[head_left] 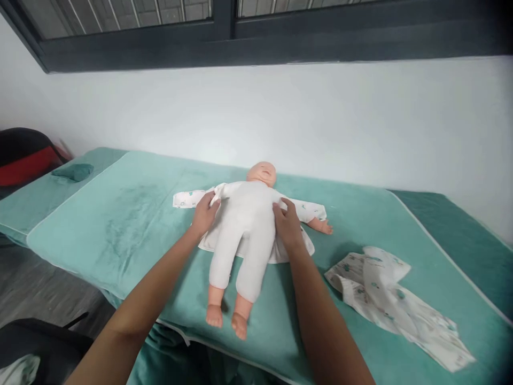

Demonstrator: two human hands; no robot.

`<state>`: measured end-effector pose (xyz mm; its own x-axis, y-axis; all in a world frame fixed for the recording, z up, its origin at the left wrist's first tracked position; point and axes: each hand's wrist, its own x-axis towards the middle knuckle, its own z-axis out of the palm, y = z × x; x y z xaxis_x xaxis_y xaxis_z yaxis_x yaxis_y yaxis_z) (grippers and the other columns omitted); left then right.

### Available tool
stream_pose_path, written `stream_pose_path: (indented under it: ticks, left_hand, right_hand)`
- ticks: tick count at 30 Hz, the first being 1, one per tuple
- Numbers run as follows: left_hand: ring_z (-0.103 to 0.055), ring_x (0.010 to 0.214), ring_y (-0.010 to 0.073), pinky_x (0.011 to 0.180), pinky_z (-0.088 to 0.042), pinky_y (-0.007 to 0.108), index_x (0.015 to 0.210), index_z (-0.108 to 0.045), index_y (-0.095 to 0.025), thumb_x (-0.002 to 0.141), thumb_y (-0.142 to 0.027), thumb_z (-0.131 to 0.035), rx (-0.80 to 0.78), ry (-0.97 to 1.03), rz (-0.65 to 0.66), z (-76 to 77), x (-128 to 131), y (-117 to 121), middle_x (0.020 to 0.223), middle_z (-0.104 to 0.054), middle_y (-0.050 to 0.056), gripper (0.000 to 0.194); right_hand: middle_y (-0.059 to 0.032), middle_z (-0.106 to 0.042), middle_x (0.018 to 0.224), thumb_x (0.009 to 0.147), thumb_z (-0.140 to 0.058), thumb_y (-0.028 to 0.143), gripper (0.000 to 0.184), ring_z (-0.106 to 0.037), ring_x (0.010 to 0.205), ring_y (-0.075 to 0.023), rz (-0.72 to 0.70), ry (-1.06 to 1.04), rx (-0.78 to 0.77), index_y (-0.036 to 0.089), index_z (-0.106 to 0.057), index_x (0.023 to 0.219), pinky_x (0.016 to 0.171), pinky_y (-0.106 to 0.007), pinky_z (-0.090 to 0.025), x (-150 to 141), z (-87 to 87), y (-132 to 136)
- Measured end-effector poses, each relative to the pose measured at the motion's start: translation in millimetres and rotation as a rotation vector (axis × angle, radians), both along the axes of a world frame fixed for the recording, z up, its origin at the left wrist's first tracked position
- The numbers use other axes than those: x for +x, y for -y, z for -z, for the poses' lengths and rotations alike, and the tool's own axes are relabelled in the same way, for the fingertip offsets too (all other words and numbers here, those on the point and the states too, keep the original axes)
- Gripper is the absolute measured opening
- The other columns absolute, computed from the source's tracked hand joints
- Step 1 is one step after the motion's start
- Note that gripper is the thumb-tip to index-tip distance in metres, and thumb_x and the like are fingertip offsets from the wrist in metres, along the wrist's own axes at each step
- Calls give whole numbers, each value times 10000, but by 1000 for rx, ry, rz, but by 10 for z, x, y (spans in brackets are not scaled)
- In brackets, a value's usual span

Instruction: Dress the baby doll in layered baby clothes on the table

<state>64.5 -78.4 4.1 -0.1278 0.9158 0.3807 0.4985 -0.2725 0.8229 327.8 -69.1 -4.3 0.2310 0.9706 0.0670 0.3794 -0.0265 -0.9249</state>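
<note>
Back wall (360,125), white, runs behind everything. Padded bed (136,214) against it, green plush cover with pale piping. Dark window frame (276,45) above, bars beyond the glass.

Baby doll (252,230) on the bed, near its middle, on its back: head toward the wall, bare feet toward the wearer. Body and legs white, soft-looking; head, one visible hand and lower legs flesh-toned plastic.

Printed baby shirt (210,241) spread beneath the doll, its lower edge showing either side of the hips and between the thighs. Sleeve on the view's right covers the doll's arm, plastic hand out past the cuff. Other sleeve extends flat to the left.

Printed baby garment (385,294) crumpled on the bed, right of the doll, well apart from it.

Black chair (44,350) at lower left, partly cut off, patterned cloth (20,370) on it. Red-and-black object (30,160) at far left, blurred.

Left hand (206,214): thumb and fingers pinching shirt fabric near the doll's shoulder. Right hand (287,219): curled against the opposite side of the chest; cannot tell if it grips cloth.
</note>
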Motion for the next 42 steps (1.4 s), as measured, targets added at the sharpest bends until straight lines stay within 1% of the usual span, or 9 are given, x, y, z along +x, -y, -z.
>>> stream_pose_path:
  ticks: [6, 11, 18, 22, 24, 29, 33, 39, 42]
  left_hand:
    - [-601, 1010, 213, 918, -455, 330, 1021, -645, -186, 948, -392, -484, -138, 49, -18, -114, 85, -80, 1074, -694, 48, 271]
    - [-533, 811, 176, 730, -414, 290, 819, -568, -196, 915, -388, -507, -161, 32, -109, -313, 15, -192, 800, -590, 2, 223]
    - [-581, 752, 173, 685, -426, 287, 828, -632, -187, 838, -253, -579, -382, -180, -72, -1035, 89, -36, 866, -672, 40, 85]
    - [-648, 687, 165, 605, -462, 280, 971, -635, -229, 916, -274, -471, -388, -209, 228, -1315, 423, 154, 984, -700, 39, 179]
    - [-682, 757, 192, 654, -505, 309, 1007, -637, -243, 941, -252, -424, -326, -298, 270, -1281, 552, 198, 1007, -707, 40, 223]
    - [-633, 1136, 272, 988, -501, 433, 1134, -627, -178, 964, -144, -362, -50, -533, -41, -860, 567, 70, 1168, -702, 119, 317]
    - [-521, 1346, 266, 1156, -397, 452, 1239, -599, -151, 1010, -223, -375, 9, -633, 19, -599, 539, -16, 1373, -620, 142, 328]
    - [-362, 1494, 232, 1249, -259, 474, 1372, -547, -195, 1046, -344, -311, -39, -644, 90, -580, 680, 1, 1583, -439, 105, 429]
    - [-327, 1513, 244, 1260, -228, 469, 1366, -557, -193, 1034, -379, -351, -66, -652, 128, -611, 789, -45, 1596, -421, 94, 433]
  right_hand:
    - [51, -585, 776, 787, -699, 497, 556, -533, 686, -156, -140, -383, 128, 256, -484, 1241, 653, -279, -441, -128, 55, -39]
    - [83, -406, 709, 825, -666, 425, 473, -434, 649, -128, -319, -441, 152, 249, -478, 1221, 611, -246, -382, -253, 99, -28]
    - [54, -417, 779, 908, -562, 446, 475, -455, 723, -155, -435, -333, 219, 262, -400, 1315, 686, -280, -421, -288, 241, -102]
    - [42, -442, 809, 912, -535, 465, 484, -482, 749, -171, -430, -319, 238, 255, -375, 1318, 709, -299, -437, -318, 230, -82]
    - [55, -424, 772, 914, -524, 466, 474, -473, 708, -171, -419, -327, 222, 254, -371, 1310, 683, -297, -429, -327, 210, -62]
    - [53, -533, 781, 876, -565, 467, 381, -541, 726, -180, -242, -311, 172, 250, -422, 1154, 725, -314, -443, -348, 173, -15]
    - [-15, -649, 880, 841, -600, 441, 248, -620, 842, -211, -135, -206, 173, 237, -511, 951, 815, -353, -466, -217, 102, -21]
    - [-68, -666, 942, 808, -538, 385, 203, -616, 913, -237, 265, 39, 268, 219, -561, 924, 846, -379, -467, 326, 68, -187]
    - [-104, -685, 1037, 782, -547, 385, 278, -619, 985, -257, 279, 81, 204, 207, -578, 994, 887, -401, -467, 445, 138, -245]
